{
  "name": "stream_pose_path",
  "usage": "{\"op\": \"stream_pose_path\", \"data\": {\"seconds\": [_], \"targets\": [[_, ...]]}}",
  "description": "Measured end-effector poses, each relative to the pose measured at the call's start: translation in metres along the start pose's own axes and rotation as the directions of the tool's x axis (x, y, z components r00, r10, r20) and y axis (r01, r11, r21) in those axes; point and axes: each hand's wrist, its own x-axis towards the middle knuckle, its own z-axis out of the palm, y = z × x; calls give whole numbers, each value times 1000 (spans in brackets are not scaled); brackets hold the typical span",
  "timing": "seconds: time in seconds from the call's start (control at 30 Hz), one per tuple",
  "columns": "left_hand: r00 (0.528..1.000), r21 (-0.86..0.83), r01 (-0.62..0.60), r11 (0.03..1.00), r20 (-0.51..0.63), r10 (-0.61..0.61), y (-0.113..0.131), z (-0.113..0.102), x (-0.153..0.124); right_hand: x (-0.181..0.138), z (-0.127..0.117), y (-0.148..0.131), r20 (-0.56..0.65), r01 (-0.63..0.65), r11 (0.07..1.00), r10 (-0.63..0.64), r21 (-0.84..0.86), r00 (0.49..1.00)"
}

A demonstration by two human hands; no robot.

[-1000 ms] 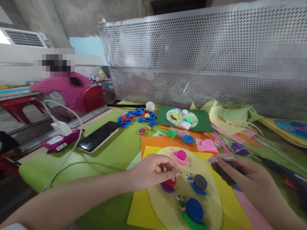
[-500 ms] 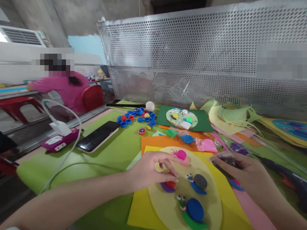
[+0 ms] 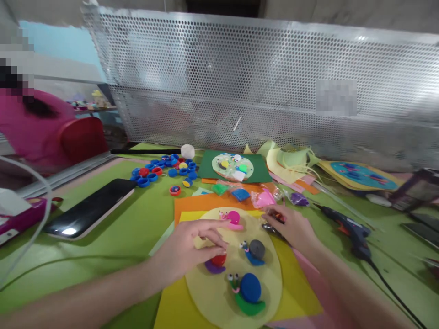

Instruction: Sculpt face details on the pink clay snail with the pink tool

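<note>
Red cap [image 3: 218,260] sits on a purple clay slug on the pale yellow disc [image 3: 219,297], under my left hand [image 3: 185,249], whose fingertips pinch its top edge. Four cap snails lie on that disc: pink [image 3: 233,218], grey on blue [image 3: 255,251], blue on green [image 3: 249,292], and this red one, which has no eyes. My right hand [image 3: 291,226] closes its grip on a dark clear packet [image 3: 270,226] just beside the disc. Four small bags of clay lie behind on the bench [image 3: 130,228]: green [image 3: 218,188], blue [image 3: 240,194], pink [image 3: 263,198], purple [image 3: 299,198]
</note>
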Motion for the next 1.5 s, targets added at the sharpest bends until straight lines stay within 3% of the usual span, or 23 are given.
{"op": "stream_pose_path", "data": {"seconds": [0.4,0.63,0.8,1.0,1.2,1.5], "targets": [[995,41,77,996,-65,-74,11,-2,1,3,-4,3,-18,84,996,-84,-14,996],[994,-13,102,995,-38,-102,11,-3,2,4,-3,5,-239,74,995,-87,-65,967],[994,-17,94,995,-50,-95,7,-4,1,-2,-6,-4,-340,185,978,-206,-93,918],[994,-30,67,997,-84,-69,10,-7,-1,-6,-3,-7,-309,247,961,-273,-120,911],[999,-72,46,996,-22,-48,10,-6,-1,-4,-3,-6,-305,237,963,-266,-129,914],[998,-82,47,996,-46,-51,10,-7,-4,-4,-1,-8,-284,229,969,-247,-98,926]]}}
